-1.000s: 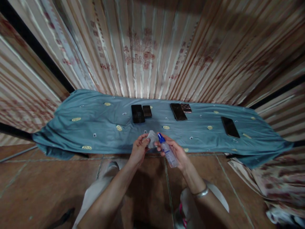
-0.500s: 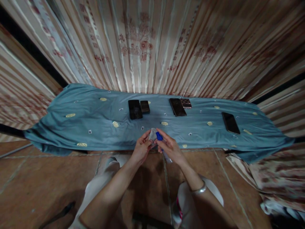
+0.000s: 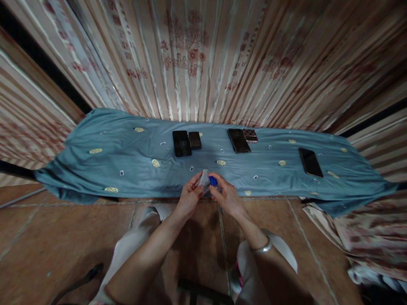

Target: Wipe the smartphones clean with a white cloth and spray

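The left hand [image 3: 188, 198] was pinched on a small pale cloth [image 3: 204, 180], thumb and fingers closed on its lower edge. The right hand [image 3: 226, 196] was wrapped round a small spray bottle [image 3: 213, 181]; only its blue cap showed above the fingers, pressed against the cloth, and the body was hidden in the fist. Any label on the bottle was covered, so no writing could be read. Both hands met just in front of the near edge of the table, at about its middle, above the tiled floor [image 3: 63, 237]. A metal bangle [image 3: 262, 248] sat on the right wrist.

The table was draped in a blue-grey cloth cover [image 3: 111, 156] with small yellow oval motifs and tiny white marks too small to read. Along its far edge lay a large dark phone [image 3: 181, 143] touching a smaller phone [image 3: 194, 140], left of centre. Right of centre, another dark phone [image 3: 238, 140] lay against a small checkered-pattern item [image 3: 250, 135]. A fifth phone [image 3: 310, 162] lay alone toward the right end. All screens were dark, with no brand visible. Striped curtains [image 3: 203, 63] with red floral print hung behind.
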Motion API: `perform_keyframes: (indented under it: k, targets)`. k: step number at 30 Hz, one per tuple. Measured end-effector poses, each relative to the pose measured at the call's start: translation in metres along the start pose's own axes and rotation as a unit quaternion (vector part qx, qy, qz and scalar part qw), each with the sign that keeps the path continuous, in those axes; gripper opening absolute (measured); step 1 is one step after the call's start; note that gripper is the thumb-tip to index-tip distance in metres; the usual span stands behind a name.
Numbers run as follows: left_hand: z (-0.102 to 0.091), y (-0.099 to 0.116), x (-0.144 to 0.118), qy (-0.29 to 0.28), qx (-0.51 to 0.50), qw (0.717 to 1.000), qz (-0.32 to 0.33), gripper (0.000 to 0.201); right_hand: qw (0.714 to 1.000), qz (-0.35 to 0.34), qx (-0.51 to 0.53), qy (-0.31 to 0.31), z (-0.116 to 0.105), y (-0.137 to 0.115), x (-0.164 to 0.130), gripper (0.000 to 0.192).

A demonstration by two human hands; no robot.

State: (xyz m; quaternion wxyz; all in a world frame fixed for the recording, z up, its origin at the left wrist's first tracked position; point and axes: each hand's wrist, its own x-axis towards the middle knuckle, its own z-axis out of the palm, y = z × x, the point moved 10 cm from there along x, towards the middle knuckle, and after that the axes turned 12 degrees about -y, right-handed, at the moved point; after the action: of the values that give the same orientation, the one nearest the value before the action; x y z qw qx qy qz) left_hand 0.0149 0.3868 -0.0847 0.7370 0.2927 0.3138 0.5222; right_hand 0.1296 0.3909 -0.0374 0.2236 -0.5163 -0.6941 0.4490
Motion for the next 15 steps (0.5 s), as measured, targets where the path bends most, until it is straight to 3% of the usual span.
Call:
perform_keyframes:
  k: [15]
  targets:
    - [-0.0014, 0.0021, -0.0039, 0.023, -0.036, 0.999, -0.004, 0.052, 0.998, -0.009, -0.059, -0.006, 0.0033, -0.0053, -0.0010, 0.042]
